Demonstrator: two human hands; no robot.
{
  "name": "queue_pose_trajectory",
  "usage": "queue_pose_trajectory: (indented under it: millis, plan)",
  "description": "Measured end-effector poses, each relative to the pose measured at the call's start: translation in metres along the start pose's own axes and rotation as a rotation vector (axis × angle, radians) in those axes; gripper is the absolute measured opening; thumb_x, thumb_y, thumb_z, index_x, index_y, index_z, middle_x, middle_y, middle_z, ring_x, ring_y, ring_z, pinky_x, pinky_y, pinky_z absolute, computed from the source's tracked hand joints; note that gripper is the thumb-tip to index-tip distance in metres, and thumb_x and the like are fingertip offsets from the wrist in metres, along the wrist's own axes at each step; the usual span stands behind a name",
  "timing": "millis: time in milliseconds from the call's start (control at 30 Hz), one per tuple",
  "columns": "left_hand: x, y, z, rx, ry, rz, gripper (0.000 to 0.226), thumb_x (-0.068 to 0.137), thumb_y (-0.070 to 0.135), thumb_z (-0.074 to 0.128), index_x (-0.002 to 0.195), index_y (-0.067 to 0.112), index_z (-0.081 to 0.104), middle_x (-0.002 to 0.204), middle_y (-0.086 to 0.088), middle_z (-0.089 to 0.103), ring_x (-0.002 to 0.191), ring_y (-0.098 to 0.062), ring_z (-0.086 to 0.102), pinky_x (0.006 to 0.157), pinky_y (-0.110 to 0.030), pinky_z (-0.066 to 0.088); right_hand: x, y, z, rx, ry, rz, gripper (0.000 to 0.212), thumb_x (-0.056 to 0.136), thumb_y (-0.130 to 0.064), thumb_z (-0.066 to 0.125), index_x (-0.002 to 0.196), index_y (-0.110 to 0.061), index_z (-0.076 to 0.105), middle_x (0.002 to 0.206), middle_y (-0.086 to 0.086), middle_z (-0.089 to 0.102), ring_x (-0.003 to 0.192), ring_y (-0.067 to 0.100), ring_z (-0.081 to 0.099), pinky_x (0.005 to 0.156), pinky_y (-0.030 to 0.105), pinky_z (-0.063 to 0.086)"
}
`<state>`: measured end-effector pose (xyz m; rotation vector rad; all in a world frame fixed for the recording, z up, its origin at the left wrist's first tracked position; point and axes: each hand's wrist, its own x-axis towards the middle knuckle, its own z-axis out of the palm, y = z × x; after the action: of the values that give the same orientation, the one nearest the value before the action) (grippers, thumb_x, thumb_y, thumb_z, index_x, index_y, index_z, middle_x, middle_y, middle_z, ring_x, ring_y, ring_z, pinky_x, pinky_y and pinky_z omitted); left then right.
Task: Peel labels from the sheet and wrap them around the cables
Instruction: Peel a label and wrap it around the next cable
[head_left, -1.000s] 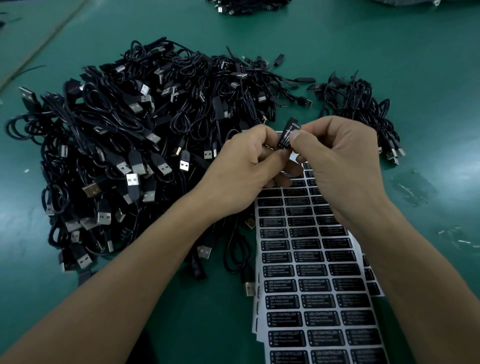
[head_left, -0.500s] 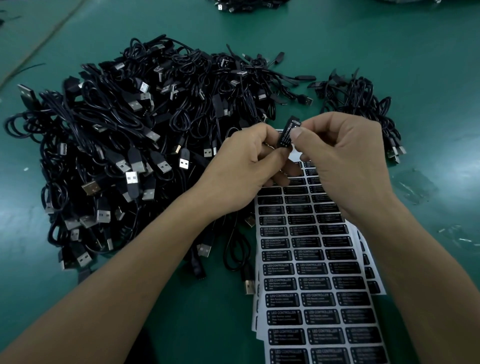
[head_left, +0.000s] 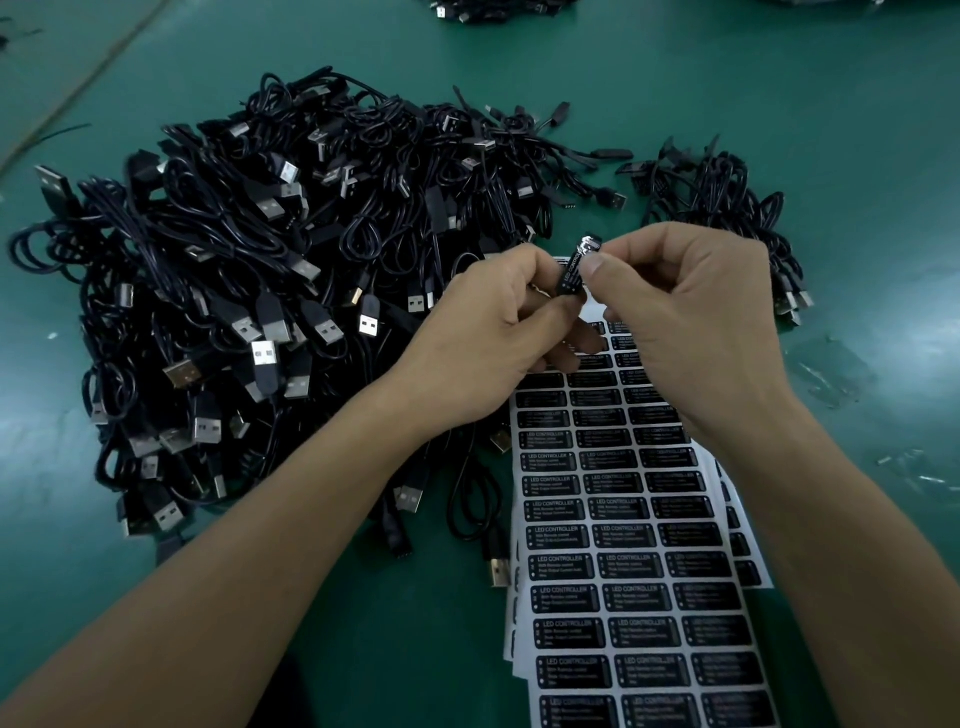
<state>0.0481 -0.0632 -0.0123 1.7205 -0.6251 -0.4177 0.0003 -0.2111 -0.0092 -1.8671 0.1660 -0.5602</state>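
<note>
**Both hands pinching one black label above the sheet.**
The left hand and the right hand meet over the far end of the sheet. Thumb and forefinger of each pinch a single black label printed in white, which stands nearly upright between them, clear of the sheet. The fingers hide whether a cable lies inside the label. The sheet carries rows of black labels on white backing and lies on the green counter, atop further sheets whose edges show beside it. A large pile of cables lies left of the sheet, and a smaller bundle lies beyond the right hand.
</note>
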Motion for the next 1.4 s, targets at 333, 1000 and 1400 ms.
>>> queue_pose_trajectory:
  millis: [333,1000,1400]
  plan:
    - [0.0000,-0.0021,0.0006,0.004,0.015,-0.009,0.004,0.102,0.014,0.057,0.098,0.012,0.056,0.081,0.002,0.078,0.067,-0.014,0.074,0.056,-0.014,0.048,-0.0019,-0.0023,0.0024,0.027,0.010,0.025,0.017,0.088,-0.016,0.074,0.073,-0.023,0.068,0.058,-0.013,0.065,0.053,0.000,0.057,0.053,0.013,0.046]
    - [-0.0005,0.0013,-0.0004,0.005,0.017,-0.013,0.007,0.103,0.016,0.055,0.096,0.015,0.055,0.084,-0.001,0.078,0.069,-0.017,0.075,0.056,-0.016,0.048,-0.0020,-0.0078,0.0036,0.125,-0.023,0.080,0.017,0.090,-0.011,0.070,0.073,-0.016,0.070,0.063,-0.008,0.064,0.058,0.005,0.056,0.057,0.016,0.048]
    - [0.0009,0.0003,-0.0003,0.028,0.017,-0.005,0.007,0.103,0.017,0.054,0.096,0.018,0.055,0.082,0.004,0.078,0.069,-0.014,0.075,0.056,-0.016,0.048,-0.0014,-0.0081,0.0027,0.164,-0.038,0.106,0.017,0.090,-0.014,0.069,0.073,-0.016,0.071,0.063,-0.008,0.064,0.060,0.005,0.057,0.062,0.019,0.049]
